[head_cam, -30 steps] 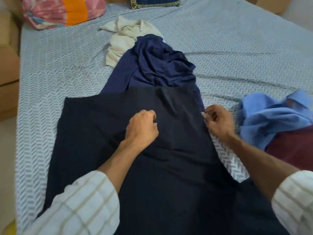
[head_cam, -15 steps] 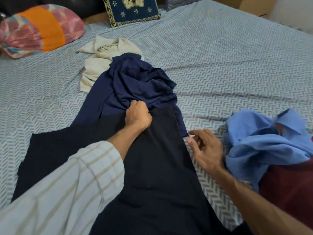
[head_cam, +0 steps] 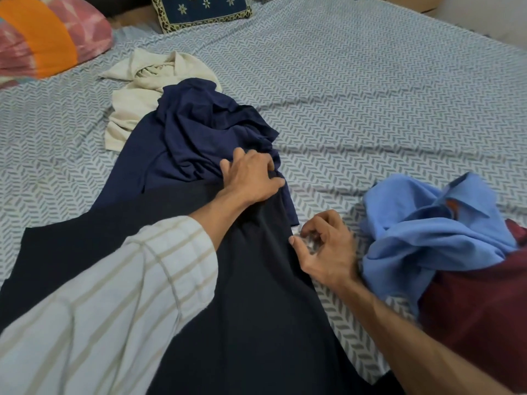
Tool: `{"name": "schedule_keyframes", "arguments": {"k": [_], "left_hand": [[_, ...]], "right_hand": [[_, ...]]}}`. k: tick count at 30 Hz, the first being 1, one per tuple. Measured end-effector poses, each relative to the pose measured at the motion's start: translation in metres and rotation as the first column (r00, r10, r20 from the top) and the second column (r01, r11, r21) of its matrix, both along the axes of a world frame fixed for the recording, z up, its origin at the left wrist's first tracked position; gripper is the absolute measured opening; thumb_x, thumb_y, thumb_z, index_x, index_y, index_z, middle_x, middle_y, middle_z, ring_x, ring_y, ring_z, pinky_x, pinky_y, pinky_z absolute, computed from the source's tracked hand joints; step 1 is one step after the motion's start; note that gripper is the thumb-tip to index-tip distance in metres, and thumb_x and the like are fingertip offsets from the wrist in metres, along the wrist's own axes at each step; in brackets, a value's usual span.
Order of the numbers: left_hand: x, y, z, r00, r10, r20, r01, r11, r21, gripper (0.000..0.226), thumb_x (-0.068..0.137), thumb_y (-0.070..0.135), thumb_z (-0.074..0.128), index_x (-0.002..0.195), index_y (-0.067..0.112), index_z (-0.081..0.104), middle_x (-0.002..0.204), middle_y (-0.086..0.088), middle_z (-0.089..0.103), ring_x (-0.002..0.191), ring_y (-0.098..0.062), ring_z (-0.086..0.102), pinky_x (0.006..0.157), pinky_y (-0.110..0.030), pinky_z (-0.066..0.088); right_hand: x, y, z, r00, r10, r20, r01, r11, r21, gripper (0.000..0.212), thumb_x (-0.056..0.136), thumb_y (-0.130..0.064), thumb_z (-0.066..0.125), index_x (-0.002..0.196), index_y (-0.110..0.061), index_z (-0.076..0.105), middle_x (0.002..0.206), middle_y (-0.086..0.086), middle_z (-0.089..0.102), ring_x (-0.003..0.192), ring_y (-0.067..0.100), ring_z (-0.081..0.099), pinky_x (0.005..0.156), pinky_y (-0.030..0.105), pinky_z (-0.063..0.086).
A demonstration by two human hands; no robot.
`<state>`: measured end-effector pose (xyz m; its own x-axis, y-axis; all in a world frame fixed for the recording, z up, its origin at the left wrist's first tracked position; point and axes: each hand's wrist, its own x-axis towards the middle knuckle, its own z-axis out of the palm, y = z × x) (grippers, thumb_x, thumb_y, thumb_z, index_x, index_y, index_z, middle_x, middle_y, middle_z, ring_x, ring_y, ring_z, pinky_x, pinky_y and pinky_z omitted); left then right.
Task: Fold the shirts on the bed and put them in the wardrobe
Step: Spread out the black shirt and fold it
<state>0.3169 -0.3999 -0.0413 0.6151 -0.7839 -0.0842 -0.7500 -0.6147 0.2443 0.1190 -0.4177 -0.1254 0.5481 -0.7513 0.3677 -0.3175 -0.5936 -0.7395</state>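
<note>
1. Black shirt [head_cam: 256,295] lies flat and smooth at lower centre of the bed [head_cam: 370,95], which has a grey herringbone sheet.
2. Left hand [head_cam: 251,178] presses mostly straight fingers on the crumpled navy shirt [head_cam: 194,132], mid-frame.
3. Right hand [head_cam: 328,249] is loosely curled at the black shirt's right edge; can't tell if the grip pinches anything.
4. Rumpled light blue shirt [head_cam: 427,238] sits right, cream shirt [head_cam: 148,81] upper left.
</note>
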Motion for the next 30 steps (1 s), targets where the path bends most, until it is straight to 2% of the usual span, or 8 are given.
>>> {"name": "schedule_keyframes", "arguments": {"k": [2,4,8,12,16,22,27,30], "left_hand": [[-0.001,-0.008,-0.001,0.998,-0.003,-0.058,0.004,1.0,0.024,0.013,0.086,0.042,0.069,0.091,0.031,0.065,0.104,0.008,0.061,0.12,-0.024,0.038,0.086,-0.042,0.026],[0.0,-0.012,-0.002,0.997,-0.013,-0.078,0.002,0.99,-0.141,0.009,0.087,0.032,0.071,0.083,0.029,0.064,0.085,0.013,0.057,0.11,-0.021,0.041,0.085,-0.04,0.027],[0.001,-0.028,-0.007,0.983,-0.025,-0.184,-0.059,0.897,-0.437,0.019,0.087,0.016,0.07,0.078,0.029,0.06,0.062,0.018,0.051,0.083,-0.015,0.054,0.071,-0.033,0.044],[-0.004,-0.04,-0.03,0.961,0.063,-0.269,-0.176,0.892,-0.416,0.018,0.087,0.011,0.068,0.078,0.025,0.061,0.055,0.019,0.054,0.076,-0.013,0.06,0.061,-0.026,0.039],[-0.005,-0.041,-0.041,0.974,0.037,-0.222,-0.118,0.924,-0.363,0.017,0.087,0.014,0.07,0.097,0.023,0.06,0.074,0.014,0.051,0.089,-0.022,0.06,0.067,-0.031,0.038],[-0.015,0.041,-0.001,0.952,-0.051,-0.303,-0.074,0.919,-0.387,0.068,0.088,0.03,0.072,0.146,0.024,0.037,0.136,-0.005,0.051,0.125,-0.023,0.049,0.101,-0.04,0.043],[-0.052,0.218,0.018,0.934,0.09,-0.345,-0.2,0.934,-0.297,0.061,0.086,0.038,0.073,0.139,0.029,0.044,0.133,-0.001,0.053,0.125,-0.022,0.051,0.103,-0.052,0.043],[-0.081,0.323,0.022,0.891,0.218,-0.398,-0.312,0.931,-0.189,0.057,0.085,0.039,0.074,0.136,0.03,0.049,0.13,0.003,0.054,0.124,-0.017,0.052,0.104,-0.049,0.044]], "right_hand": [[-0.001,0.0,0.0,1.0,-0.005,0.006,0.005,1.0,0.004,0.019,0.07,-0.015,0.077,0.065,-0.013,0.06,0.081,-0.008,0.049,0.067,0.006,0.052,0.06,0.012,0.041],[-0.001,0.002,0.001,1.0,-0.001,0.026,0.001,1.0,0.006,0.017,0.073,-0.014,0.072,0.065,-0.012,0.057,0.08,-0.008,0.049,0.064,0.007,0.051,0.057,0.017,0.043],[-0.002,0.002,0.003,0.999,0.01,0.035,-0.011,1.0,0.029,0.03,0.077,-0.04,0.071,0.081,-0.015,0.056,0.085,-0.006,0.048,0.069,0.01,0.051,0.063,0.022,0.043],[-0.002,0.003,0.0,1.0,-0.016,0.015,0.016,1.0,0.014,0.032,0.071,-0.037,0.075,0.075,-0.012,0.056,0.088,-0.005,0.049,0.071,0.008,0.048,0.063,0.015,0.041],[0.001,0.001,-0.006,0.998,-0.066,-0.005,0.066,0.998,0.0,0.019,0.069,-0.012,0.069,0.067,-0.009,0.051,0.086,-0.003,0.05,0.065,0.007,0.044,0.06,0.009,0.035],[0.002,0.009,0.012,0.995,-0.101,-0.022,0.102,0.993,0.064,0.021,0.07,0.003,0.065,0.086,-0.007,0.058,0.087,-0.004,0.048,0.068,-0.004,0.041,0.067,-0.002,0.033],[-0.001,0.011,0.026,0.983,-0.033,-0.179,0.081,0.96,0.269,0.059,0.067,-0.013,0.056,0.126,-0.014,0.05,0.098,0.002,0.055,0.073,0.013,0.052,0.08,0.046,0.053],[-0.006,0.033,0.048,0.967,0.069,-0.247,0.037,0.916,0.401,0.091,0.062,-0.011,0.056,0.15,-0.011,0.031,0.129,0.01,0.053,0.112,0.029,0.058,0.098,0.048,0.05]]}}
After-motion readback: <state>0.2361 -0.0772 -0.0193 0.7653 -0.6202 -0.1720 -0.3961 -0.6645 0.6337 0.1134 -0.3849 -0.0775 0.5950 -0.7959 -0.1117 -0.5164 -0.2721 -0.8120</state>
